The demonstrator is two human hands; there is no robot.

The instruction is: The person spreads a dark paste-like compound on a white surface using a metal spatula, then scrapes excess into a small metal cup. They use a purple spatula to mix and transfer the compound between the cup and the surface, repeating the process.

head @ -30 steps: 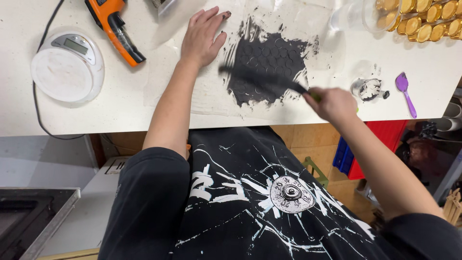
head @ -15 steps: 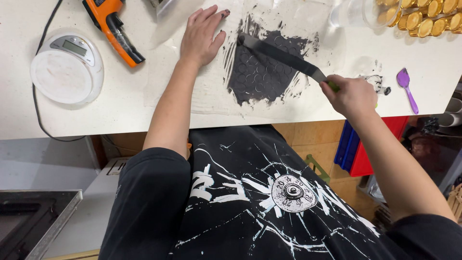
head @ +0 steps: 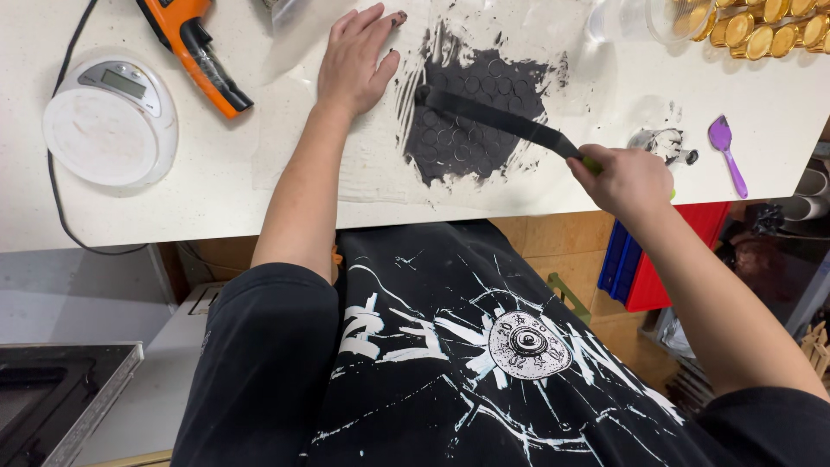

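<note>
The left hand (head: 356,59) lies flat and open on the white worktop (head: 259,182), fingers spread, palm pressing down a thin translucent sheet (head: 346,164) just left of a patch of black paste (head: 475,117). The right hand (head: 629,180) is closed in a fist around the green handle of a long spatula (head: 497,119), holding it near the front edge of the worktop. The two hands are well apart, with the black patch between them.

From the right hand the dark blade of the spatula runs up and to the left, its tip resting on the upper left part of the paste, close to the left hand's thumb. Rows of round outlines show through the paste.

Left of the left hand lie an orange and black hand tool (head: 194,47) and, farther out, a round white kitchen scale (head: 108,121) with a black cord. Right of the right hand lies a small purple spoon (head: 724,147) beside a dark smear. Beyond it stand a clear plastic cup (head: 644,19) and a row of gold round tins (head: 769,26).
</note>
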